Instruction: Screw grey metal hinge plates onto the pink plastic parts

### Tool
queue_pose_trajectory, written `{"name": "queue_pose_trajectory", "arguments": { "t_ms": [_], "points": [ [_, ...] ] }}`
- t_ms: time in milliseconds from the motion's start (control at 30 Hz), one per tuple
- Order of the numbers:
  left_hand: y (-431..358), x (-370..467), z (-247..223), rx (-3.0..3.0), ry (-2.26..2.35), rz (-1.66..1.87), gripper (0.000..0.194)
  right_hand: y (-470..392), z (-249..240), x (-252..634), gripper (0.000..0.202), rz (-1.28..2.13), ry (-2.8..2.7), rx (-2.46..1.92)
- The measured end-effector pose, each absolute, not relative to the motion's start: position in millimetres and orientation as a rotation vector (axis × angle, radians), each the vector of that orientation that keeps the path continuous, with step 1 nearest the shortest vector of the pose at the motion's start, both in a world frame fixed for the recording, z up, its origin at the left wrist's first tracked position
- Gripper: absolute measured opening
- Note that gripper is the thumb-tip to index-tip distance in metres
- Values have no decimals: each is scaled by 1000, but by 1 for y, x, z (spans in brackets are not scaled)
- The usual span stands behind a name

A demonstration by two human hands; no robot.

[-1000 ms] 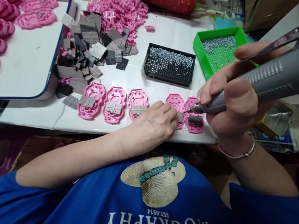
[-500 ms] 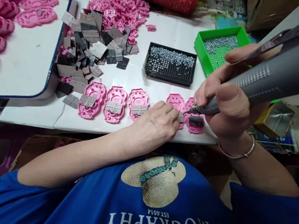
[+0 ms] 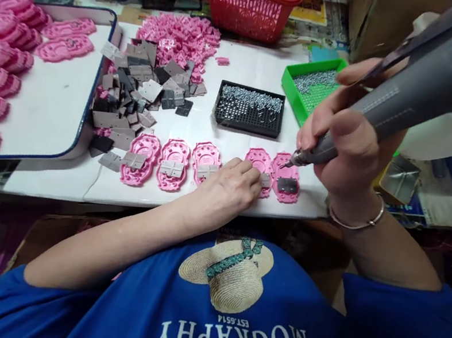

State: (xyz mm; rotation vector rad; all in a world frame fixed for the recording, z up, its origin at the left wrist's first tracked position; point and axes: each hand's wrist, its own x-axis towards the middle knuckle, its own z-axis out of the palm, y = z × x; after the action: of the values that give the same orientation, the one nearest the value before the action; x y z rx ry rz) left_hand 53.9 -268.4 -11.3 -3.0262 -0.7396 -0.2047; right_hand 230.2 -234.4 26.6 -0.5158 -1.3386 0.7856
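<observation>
In my right hand (image 3: pixel 350 132) is a grey electric screwdriver (image 3: pixel 423 93), held at a slant with its tip pointing down and left. The tip hovers over the rightmost pink plastic casing (image 3: pixel 283 164), just above its dark grey plate (image 3: pixel 287 185); I cannot tell whether it touches. My left hand (image 3: pixel 234 185) rests with curled fingers on the neighbouring pink casing (image 3: pixel 257 158) and partly covers the grey plate (image 3: pixel 266 181) across it. Further left in the row lie several more casings, such as one (image 3: pixel 175 151) with a light grey plate (image 3: pixel 172 169).
Behind the row stands a black perforated tray (image 3: pixel 246 126) of screws, with a green tray (image 3: pixel 294 91) of screws to its right. Loose grey plates (image 3: pixel 137 75) and small pink parts (image 3: pixel 180 33) are heaped at left. A white tray (image 3: pixel 61 111) holds stacked casings; a red basket (image 3: pixel 245 12) stands behind.
The screwdriver tip has lifted from beside the grey plate under my left hand and now points over the rightmost casing. My left hand stays on its casing. The view has tilted up slightly.
</observation>
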Motion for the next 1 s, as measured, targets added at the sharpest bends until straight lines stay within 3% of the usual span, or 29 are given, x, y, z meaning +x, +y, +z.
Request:
{"name": "queue_pose_trajectory", "arguments": {
  "t_ms": [300, 733, 1000],
  "points": [
    [-260, 55, -11, -3088, -672, -239, 14, -183, 30, 316, 27, 287, -1224, -894],
    [-262, 56, -11, -3091, -751, -308, 19, -157, 0, 334, 56, 327, -1125, -987],
    [-260, 54, -15, -3114, -790, -368, 21, -153, -6, 337, 52, 255, -1175, -906]
  ]
}}
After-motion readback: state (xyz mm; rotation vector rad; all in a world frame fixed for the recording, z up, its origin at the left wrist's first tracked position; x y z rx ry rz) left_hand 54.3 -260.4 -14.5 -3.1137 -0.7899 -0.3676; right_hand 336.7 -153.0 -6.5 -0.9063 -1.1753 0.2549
